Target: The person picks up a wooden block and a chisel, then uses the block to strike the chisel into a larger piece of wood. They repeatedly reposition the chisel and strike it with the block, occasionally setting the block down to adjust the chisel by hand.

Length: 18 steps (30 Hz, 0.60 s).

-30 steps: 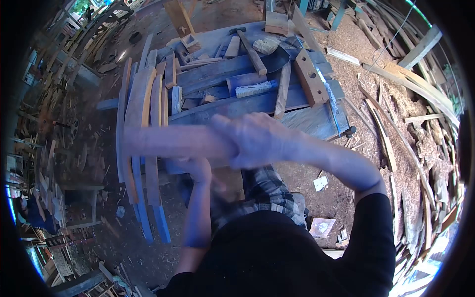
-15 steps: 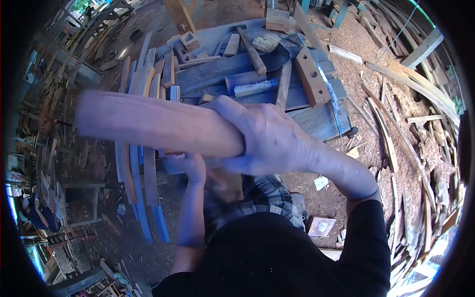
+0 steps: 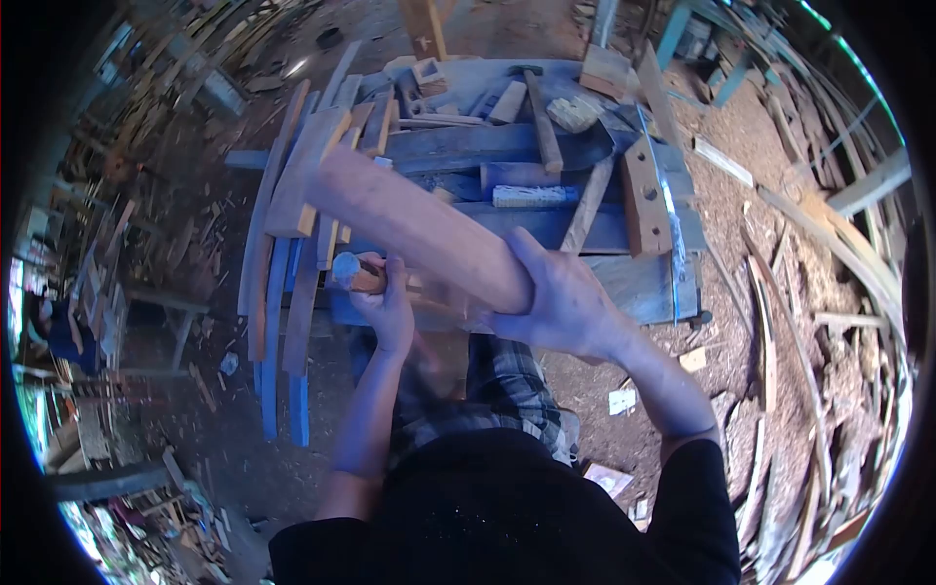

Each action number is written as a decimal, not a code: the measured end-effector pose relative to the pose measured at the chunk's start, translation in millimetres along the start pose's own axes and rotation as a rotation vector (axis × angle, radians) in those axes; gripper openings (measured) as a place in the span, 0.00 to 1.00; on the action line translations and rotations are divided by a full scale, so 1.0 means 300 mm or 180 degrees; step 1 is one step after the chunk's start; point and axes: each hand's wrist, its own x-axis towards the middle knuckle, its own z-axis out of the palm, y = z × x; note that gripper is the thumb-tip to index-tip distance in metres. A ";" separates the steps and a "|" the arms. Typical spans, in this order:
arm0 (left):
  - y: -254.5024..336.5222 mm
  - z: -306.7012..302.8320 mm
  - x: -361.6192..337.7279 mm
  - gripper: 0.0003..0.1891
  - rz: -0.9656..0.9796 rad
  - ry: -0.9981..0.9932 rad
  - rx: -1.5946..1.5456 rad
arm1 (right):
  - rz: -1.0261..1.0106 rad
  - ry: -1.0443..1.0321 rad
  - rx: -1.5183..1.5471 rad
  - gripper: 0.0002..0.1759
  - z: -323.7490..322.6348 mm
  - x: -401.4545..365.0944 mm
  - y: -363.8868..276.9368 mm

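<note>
My right hand (image 3: 565,302) grips one end of a thick, smooth wooden club (image 3: 419,224). The club slants up and to the left, above the workbench (image 3: 643,283), and is a little blurred. Lower on the left, my left hand (image 3: 388,310) is closed round a short wooden tool handle (image 3: 366,279) with a pale round end facing up. The tool's lower part is hidden. The club's far end is above and beyond my left hand, apart from it.
On the bench lie a hammer (image 3: 544,122), a white-and-blue tube (image 3: 531,196), a wood block with holes (image 3: 645,195) and a pale lump (image 3: 573,114). Long boards (image 3: 276,224) lie along the left side. Wood shavings and offcuts (image 3: 770,322) cover the ground at right.
The club has swung from nearly level to a steeper slant, its far end shifting right in the view. The handle in my left hand now shows. The whole view has shifted slightly.
</note>
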 end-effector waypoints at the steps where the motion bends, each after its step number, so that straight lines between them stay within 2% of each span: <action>1: -0.013 -0.021 0.005 0.08 -0.0392 -0.0094 -0.0427 | 0.0162 0.0104 0.0142 0.31 0.012 -0.012 0.011; 2: 0.010 -0.027 0.027 0.08 -0.0367 -0.0016 -0.0421 | 0.0239 0.0122 0.0217 0.31 0.020 -0.018 0.021; 4: 0.059 -0.041 0.065 0.08 0.0162 -0.0731 -0.0041 | 0.0206 0.0103 0.0203 0.32 0.047 -0.022 0.060; 5: 0.078 -0.041 0.071 0.08 0.0162 -0.0670 -0.0034 | 0.0233 0.0145 0.0212 0.33 0.062 -0.023 0.075; 7: 0.110 -0.031 0.068 0.09 -0.0713 -0.0730 -0.0378 | 0.0271 0.0069 0.0138 0.34 0.089 -0.029 0.087; 11: 0.097 -0.013 0.059 0.10 -0.0811 -0.0320 -0.0577 | 0.0202 0.0116 0.0028 0.34 0.075 -0.013 0.028; 12: 0.088 -0.016 0.052 0.10 -0.0854 -0.0310 -0.0369 | 0.0188 0.0097 0.0011 0.34 0.058 -0.010 -0.005; 14: 0.089 -0.010 0.051 0.10 -0.0898 -0.0295 -0.0175 | -0.0171 0.0418 0.0200 0.35 0.012 -0.005 -0.088; 15: 0.097 -0.002 0.058 0.10 -0.0500 -0.0188 0.0114 | -0.0172 0.0415 0.0187 0.35 -0.001 0.002 -0.124; 16: 0.101 0.003 0.063 0.11 -0.0105 -0.0089 0.0404 | -0.0576 0.0700 0.0179 0.36 -0.009 0.009 -0.159; 17: 0.087 0.006 0.062 0.11 -0.0109 -0.0094 0.0392 | -0.0982 0.0986 0.0168 0.36 -0.008 0.013 -0.182; 18: 0.050 0.010 0.059 0.13 -0.0385 0.0029 0.0381 | -0.0740 0.0825 0.0170 0.36 -0.001 0.015 -0.194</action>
